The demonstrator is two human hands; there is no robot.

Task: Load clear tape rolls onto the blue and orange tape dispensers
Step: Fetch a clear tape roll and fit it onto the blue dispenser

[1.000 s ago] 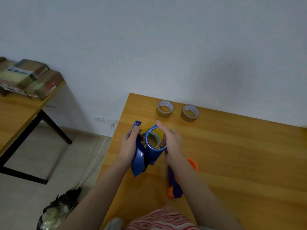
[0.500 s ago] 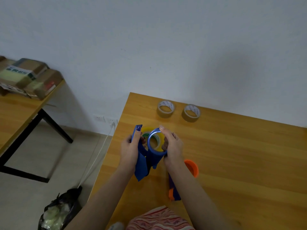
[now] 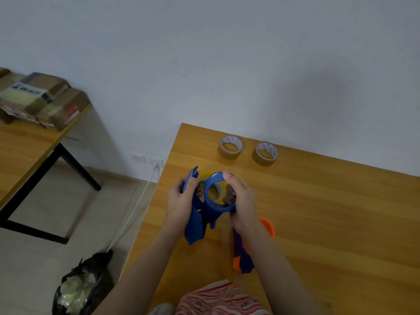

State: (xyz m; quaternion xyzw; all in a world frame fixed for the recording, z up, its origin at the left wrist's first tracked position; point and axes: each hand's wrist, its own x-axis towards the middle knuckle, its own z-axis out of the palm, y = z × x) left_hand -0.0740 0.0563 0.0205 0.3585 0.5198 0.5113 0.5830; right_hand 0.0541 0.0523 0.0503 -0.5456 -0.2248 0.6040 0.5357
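blue plastic tape dispenser (image 3: 194, 226): left hand (image 3: 180, 201) grips its frame, right hand (image 3: 242, 201) pinches its ring (image 3: 217, 207) — steady it, push squarely.

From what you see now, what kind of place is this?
Probably a plain office or packing room: a wooden desk by a bare wall, cardboard boxes on a second desk, tape rolls.

We see a plain office or packing room | wooden tables (image 3: 329, 212) | taped cartons (image 3: 38, 98) far left | wall sockets (image 3: 146, 158)
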